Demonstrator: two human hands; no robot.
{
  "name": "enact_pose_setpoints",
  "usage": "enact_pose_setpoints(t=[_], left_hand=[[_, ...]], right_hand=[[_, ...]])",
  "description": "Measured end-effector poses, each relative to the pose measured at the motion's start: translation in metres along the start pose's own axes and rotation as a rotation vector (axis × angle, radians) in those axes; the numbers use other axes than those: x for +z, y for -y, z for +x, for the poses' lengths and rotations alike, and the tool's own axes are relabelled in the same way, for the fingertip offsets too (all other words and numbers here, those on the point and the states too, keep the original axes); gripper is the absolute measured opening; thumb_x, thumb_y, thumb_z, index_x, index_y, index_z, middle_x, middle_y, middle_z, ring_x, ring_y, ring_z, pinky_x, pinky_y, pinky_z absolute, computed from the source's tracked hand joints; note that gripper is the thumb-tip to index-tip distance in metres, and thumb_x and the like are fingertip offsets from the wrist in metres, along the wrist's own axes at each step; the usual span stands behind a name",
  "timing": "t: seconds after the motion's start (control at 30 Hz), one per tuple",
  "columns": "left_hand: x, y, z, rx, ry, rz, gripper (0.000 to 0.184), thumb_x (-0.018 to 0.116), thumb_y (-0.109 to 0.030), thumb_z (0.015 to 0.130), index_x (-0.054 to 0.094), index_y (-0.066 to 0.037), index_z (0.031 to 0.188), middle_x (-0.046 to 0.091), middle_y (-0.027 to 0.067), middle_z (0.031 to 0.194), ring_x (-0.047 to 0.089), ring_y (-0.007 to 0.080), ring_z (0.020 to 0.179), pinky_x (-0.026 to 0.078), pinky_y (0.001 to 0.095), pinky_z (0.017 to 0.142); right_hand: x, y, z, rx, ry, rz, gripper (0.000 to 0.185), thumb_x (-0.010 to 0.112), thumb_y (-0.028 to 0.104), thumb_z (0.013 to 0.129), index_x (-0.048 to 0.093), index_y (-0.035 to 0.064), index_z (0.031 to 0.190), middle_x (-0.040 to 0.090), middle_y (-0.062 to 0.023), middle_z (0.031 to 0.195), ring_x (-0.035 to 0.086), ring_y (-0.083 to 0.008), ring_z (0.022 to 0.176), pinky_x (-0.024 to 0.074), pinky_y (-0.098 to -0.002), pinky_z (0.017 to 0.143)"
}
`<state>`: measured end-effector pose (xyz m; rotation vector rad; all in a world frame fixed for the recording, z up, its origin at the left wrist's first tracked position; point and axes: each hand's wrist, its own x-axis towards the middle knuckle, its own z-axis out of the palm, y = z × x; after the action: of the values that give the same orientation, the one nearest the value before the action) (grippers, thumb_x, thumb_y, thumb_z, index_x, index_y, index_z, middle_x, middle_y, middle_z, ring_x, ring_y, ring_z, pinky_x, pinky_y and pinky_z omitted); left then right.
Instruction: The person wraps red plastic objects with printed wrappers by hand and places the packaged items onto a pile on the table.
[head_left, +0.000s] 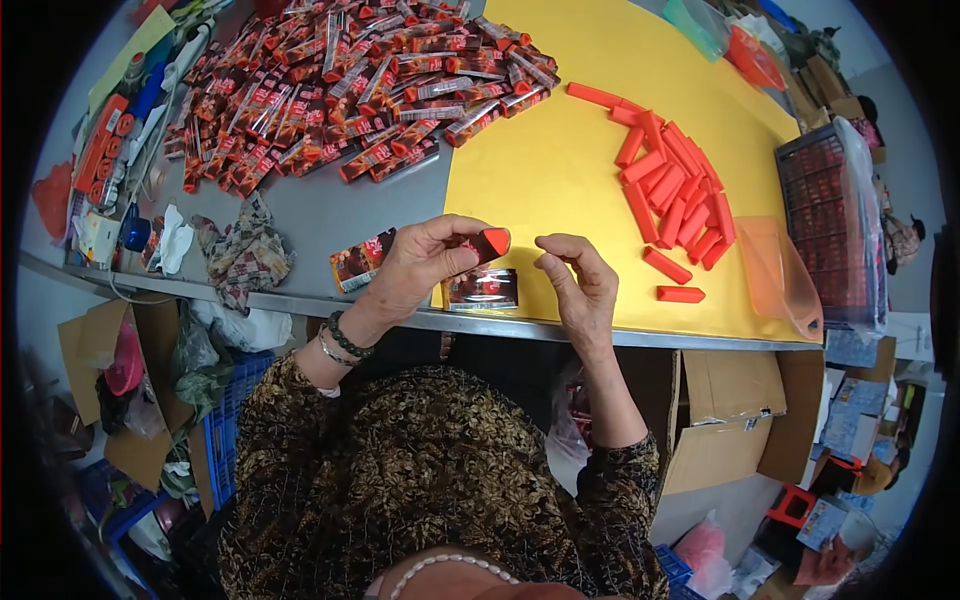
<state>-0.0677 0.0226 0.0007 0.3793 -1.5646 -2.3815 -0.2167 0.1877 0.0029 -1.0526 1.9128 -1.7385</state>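
Note:
My left hand (425, 262) is closed on a dark printed wrapper (488, 244) with a red triangular end showing at its tip. Close to its right, my right hand (578, 285) has its thumb and forefinger curved apart, with nothing visible between them. Below the held piece, flat printed wrappers (482, 290) lie at the table's front edge. Another printed wrapper (360, 260) is partly behind my left hand. Red triangular sticks (680, 180) lie in a loose heap on the yellow sheet (560, 170), right of my hands.
A large pile of wrapped sticks (340, 80) covers the back left. A crumpled cloth (245, 250) lies at left. An orange tray (778, 275) and a dark crate (830, 220) stand at right. Cardboard boxes (725, 400) are below the table edge.

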Motion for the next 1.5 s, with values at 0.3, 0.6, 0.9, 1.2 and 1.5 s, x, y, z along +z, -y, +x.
enact_pose_setpoints(t=[0.3,0.6,0.9,1.2,1.5], left_hand=[[-0.024,-0.016,0.027,0.062,-0.080,0.462,0.024,0.060,-0.005,0.088,0.063,0.001,0.111,0.065,0.0016,0.092,0.058,0.0060,0.082,0.048,0.0231,0.074],[-0.019,-0.006,0.103,0.222,-0.208,1.338,0.022,0.059,-0.016,0.084,0.061,-0.002,0.100,0.065,0.0165,0.086,0.063,0.0331,0.080,0.049,0.0437,0.073],[-0.031,0.014,0.127,0.536,-0.334,1.657,0.029,0.058,-0.016,0.083,0.054,-0.006,0.111,0.054,0.0093,0.108,0.050,0.0298,0.101,0.041,0.0434,0.088],[-0.019,-0.003,0.019,0.353,0.139,1.382,0.023,0.062,-0.018,0.080,0.059,-0.004,0.099,0.054,0.0117,0.095,0.051,0.0308,0.092,0.041,0.0421,0.083],[-0.003,0.016,0.013,0.285,0.155,1.202,0.021,0.070,-0.014,0.072,0.052,-0.005,0.078,0.054,0.0096,0.083,0.052,0.0292,0.083,0.041,0.0389,0.077]], right_hand=[[-0.019,-0.009,-0.018,0.101,-0.030,-0.030,0.008,0.063,0.000,0.086,0.065,-0.0034,0.093,0.065,-0.0062,0.084,0.061,-0.0122,0.077,0.0485,-0.0242,0.073],[-0.014,-0.012,-0.027,0.104,0.017,-0.177,0.009,0.065,0.004,0.087,0.064,-0.0020,0.094,0.066,-0.0034,0.086,0.060,-0.0102,0.080,0.0475,-0.0227,0.075],[-0.020,-0.009,-0.024,0.101,0.078,-0.240,0.007,0.065,0.003,0.086,0.064,-0.0013,0.091,0.065,-0.0059,0.081,0.060,-0.0113,0.075,0.0479,-0.0234,0.071],[-0.079,-0.022,0.053,-0.268,-0.171,-1.014,0.016,0.068,0.007,0.077,0.062,0.0044,0.092,0.063,-0.0100,0.087,0.061,-0.0294,0.082,0.0482,-0.0392,0.066],[-0.103,-0.052,0.080,-0.110,-0.199,-1.403,0.033,0.077,0.019,0.067,0.060,0.0066,0.092,0.059,-0.0104,0.091,0.058,-0.0289,0.086,0.0494,-0.0414,0.066]])
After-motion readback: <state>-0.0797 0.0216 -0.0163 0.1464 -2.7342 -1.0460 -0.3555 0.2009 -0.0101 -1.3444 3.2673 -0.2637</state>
